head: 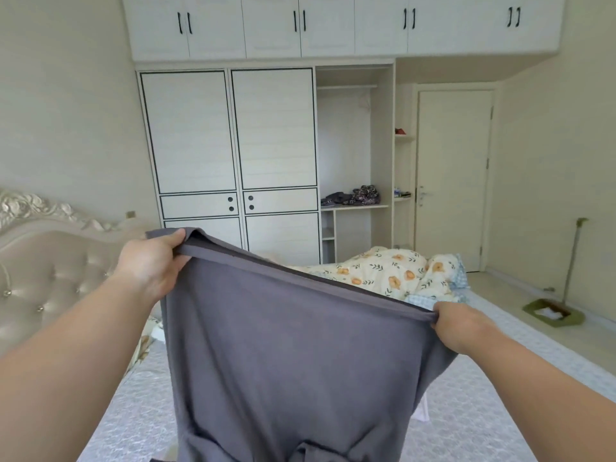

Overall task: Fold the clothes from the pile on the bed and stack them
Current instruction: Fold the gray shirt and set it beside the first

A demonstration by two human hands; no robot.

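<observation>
Grey garment (286, 355) held up in the air over the bed (520, 371), spread wide, lower part hanging out of view at bottom edge. Left hand (151, 261) grips the upper left corner, thumb on top, fingers curled round the bunched edge. Right hand (458, 325) grips the lower right end of the same taut top edge, fingers clamped on the fabric. Edge slopes down from left to right. Beyond it: floral quilt (383, 271) heaped on the bed. Tufted headboard (50, 261) at left. Green dustpan (553, 315) and broom on the floor at right. Far wall: white wardrobe (233, 135), dark clothes (353, 196) on its open shelf, closed door (453, 178) beside it.
</observation>
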